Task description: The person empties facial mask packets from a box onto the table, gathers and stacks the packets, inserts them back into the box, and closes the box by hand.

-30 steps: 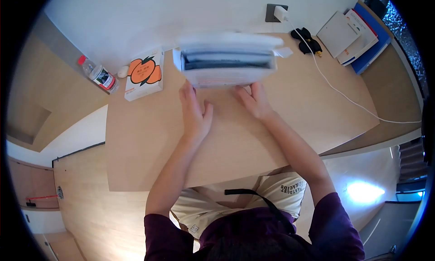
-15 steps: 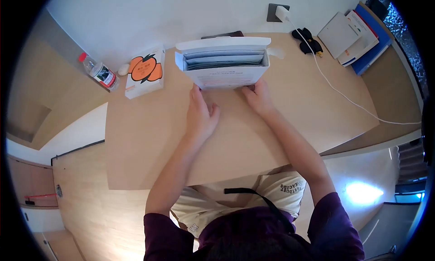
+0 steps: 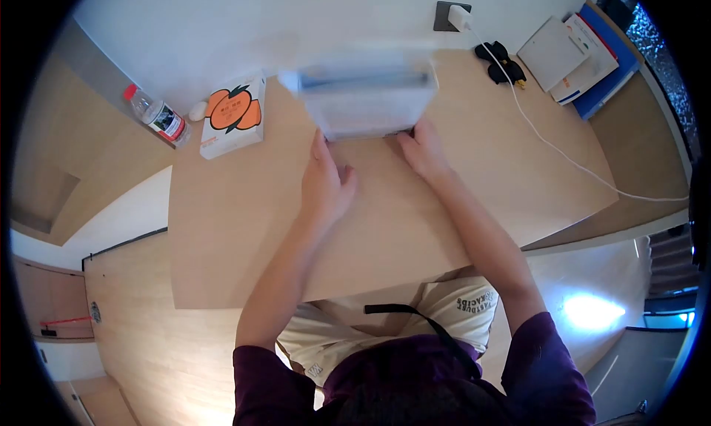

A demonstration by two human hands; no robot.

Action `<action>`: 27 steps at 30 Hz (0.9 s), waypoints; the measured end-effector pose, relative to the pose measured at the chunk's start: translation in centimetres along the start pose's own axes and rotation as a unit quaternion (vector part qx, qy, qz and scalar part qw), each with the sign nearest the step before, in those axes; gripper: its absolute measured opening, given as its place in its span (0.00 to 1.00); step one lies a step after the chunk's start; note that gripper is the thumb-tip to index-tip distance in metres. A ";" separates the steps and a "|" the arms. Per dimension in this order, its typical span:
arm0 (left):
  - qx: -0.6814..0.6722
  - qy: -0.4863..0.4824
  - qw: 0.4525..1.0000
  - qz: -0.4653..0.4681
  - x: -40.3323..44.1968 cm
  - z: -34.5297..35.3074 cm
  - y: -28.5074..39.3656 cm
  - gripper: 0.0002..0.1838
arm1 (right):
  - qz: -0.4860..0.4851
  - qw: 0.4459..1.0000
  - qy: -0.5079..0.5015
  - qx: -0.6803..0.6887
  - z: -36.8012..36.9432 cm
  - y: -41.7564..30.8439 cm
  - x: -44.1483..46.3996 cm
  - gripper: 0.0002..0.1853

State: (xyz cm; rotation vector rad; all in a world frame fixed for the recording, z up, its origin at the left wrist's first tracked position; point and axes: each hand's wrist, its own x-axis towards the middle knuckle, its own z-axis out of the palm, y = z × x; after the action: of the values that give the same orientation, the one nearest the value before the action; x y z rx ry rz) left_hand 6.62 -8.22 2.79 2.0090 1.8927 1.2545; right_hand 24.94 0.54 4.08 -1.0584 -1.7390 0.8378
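A white box (image 3: 370,111) with its top open stands upright above the desk, its upper part smeared by motion. My left hand (image 3: 326,178) grips the box's lower left corner with its fingertips, the thumb held apart. At the lower right corner, my right hand (image 3: 424,151) has its fingers curled under the bottom edge. The flat contents inside the opening are blurred. Both hands' fingertips are partly hidden by the box.
On the desk (image 3: 244,226), a white box with orange fruit pictures (image 3: 233,115) lies at left, beside a red-capped bottle (image 3: 159,119). Dark sunglasses (image 3: 501,63), a white cable (image 3: 544,137) from a charger (image 3: 459,17), and leaning folders (image 3: 585,59) are at right.
The white box has tilted so that its front face shows more and its opening less than half a second ago. Both hands still hold its lower corners.
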 end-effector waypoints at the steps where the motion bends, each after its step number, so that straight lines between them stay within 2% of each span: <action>1: -0.017 -0.029 0.999 -0.020 0.2 -0.1 -0.1 0.37 | -0.016 1.000 0.006 -0.013 0.0 0.5 0.0 0.25; 3: -0.061 -0.050 0.996 -0.041 0.6 -0.5 -0.6 0.37 | -0.057 0.998 0.019 -0.033 0.4 1.1 0.7 0.25; 7: -0.105 -0.046 0.991 -0.074 0.3 -0.4 -0.3 0.37 | -0.029 1.000 -0.007 -0.010 -0.2 0.1 -0.5 0.27; 10: -0.070 -0.040 0.995 -0.061 0.1 -0.7 0.3 0.37 | -0.036 0.999 0.009 0.004 0.2 0.0 -0.5 0.25; 12: -0.042 0.014 0.999 0.006 0.1 -0.7 0.4 0.37 | -0.048 0.997 0.028 0.046 0.7 1.3 -0.5 0.22; 14: -0.005 0.056 0.996 0.069 0.1 -0.5 0.5 0.36 | -0.152 0.987 0.040 0.030 1.0 5.4 -0.8 0.22; 16: 0.046 0.092 0.987 0.127 -0.2 -0.6 0.7 0.34 | -0.286 0.945 0.100 0.119 1.0 1.4 -0.1 0.21; 17: 0.035 0.076 0.990 0.110 -0.2 -0.7 0.8 0.34 | -0.245 0.945 0.079 0.201 0.5 -0.6 -0.8 0.18; 19: -0.003 0.078 0.995 0.055 -0.2 -0.5 1.2 0.34 | -0.188 0.979 0.071 0.029 -0.1 0.7 -0.8 0.21; 20: -0.027 0.054 0.997 0.043 0.2 -0.8 1.2 0.33 | -0.143 0.988 -0.012 0.051 -0.7 1.3 -0.1 0.25; 23: 0.105 -0.018 0.993 0.047 0.7 -1.1 -0.2 0.32 | 0.001 1.000 -0.002 -0.019 -0.1 1.5 0.4 0.24; 27: 0.110 0.004 0.993 0.035 1.1 -1.4 -0.3 0.33 | 0.017 1.000 0.007 -0.009 0.0 0.5 -0.3 0.27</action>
State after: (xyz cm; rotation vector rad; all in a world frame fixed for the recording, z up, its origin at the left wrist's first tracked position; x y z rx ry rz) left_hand 5.44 -7.82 4.05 2.1964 2.0623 1.1140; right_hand 25.15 0.42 3.54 -1.1062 -1.7245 0.8352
